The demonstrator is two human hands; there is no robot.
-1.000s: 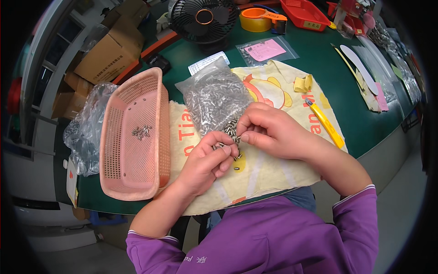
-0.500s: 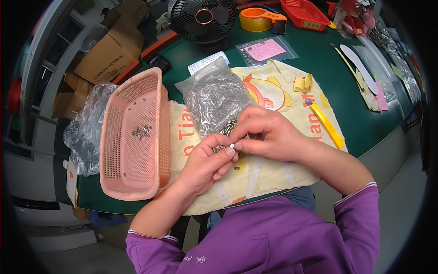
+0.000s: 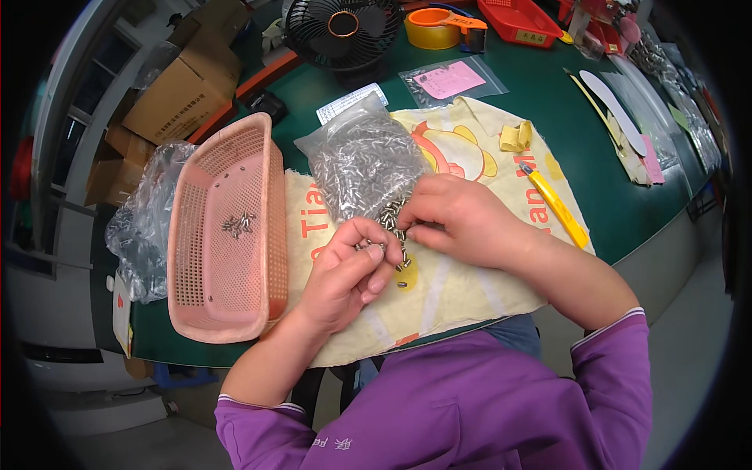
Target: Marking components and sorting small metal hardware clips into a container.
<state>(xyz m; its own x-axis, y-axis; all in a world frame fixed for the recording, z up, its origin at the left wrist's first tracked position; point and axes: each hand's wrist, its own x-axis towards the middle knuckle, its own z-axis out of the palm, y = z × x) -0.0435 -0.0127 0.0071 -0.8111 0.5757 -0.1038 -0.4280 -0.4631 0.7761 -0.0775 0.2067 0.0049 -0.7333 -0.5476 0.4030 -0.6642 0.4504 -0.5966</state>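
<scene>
Small metal cylinders, heaped in a trail running far to near on the printed cloth, just off the near end of the plastic bag. Immediately left of the trail, the left hand, curled around a few pieces. At its right edge, and closer to the heap, the right hand, thumb and forefinger nearly together; no telling whether anything between the tips. Well left, the pink basket, with more pieces inside.

The bench is green. The cloth is cream with red lettering. The basket is pink, perforated; parts, silver; knife, yellow; shirt, purple.
</scene>
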